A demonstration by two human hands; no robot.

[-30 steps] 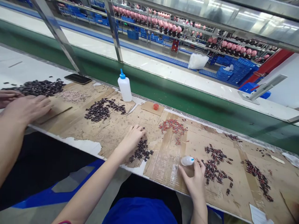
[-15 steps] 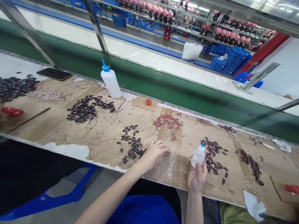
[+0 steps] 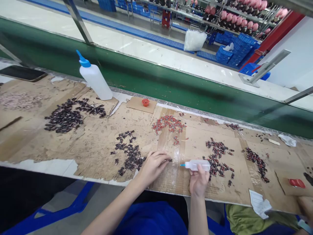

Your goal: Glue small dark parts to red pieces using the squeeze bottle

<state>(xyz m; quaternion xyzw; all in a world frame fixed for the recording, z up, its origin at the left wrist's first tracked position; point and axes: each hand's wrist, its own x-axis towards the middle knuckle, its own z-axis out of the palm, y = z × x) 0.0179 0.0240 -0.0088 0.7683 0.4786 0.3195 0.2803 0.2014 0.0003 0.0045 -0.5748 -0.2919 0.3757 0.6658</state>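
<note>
My left hand (image 3: 156, 164) is closed, pinching a small dark part (image 3: 170, 160) between thumb and fingertips just above the cardboard. In my right hand (image 3: 199, 181) is a small clear squeeze bottle (image 3: 194, 164), lying on its side with its blue nozzle pointing left at the dark part; a gap separates the two. Left of my left hand lies a loose pile of dark small parts (image 3: 132, 155). Red and dark pieces (image 3: 168, 123) are heaped farther back, and dark-red parts (image 3: 216, 163) lie right beside my right hand.
A big white squeeze bottle (image 3: 96, 80) stands at the back left, near a red cap (image 3: 145, 102) on a cardboard scrap. More dark parts (image 3: 65, 117) lie on the left. At the right edge, another person's arm (image 3: 306, 205) is near a red lid (image 3: 297, 183).
My right hand has tipped the small bottle from upright to sideways, nozzle now toward my left hand. A dark part now shows in my left fingertips. The view has shifted right.
</note>
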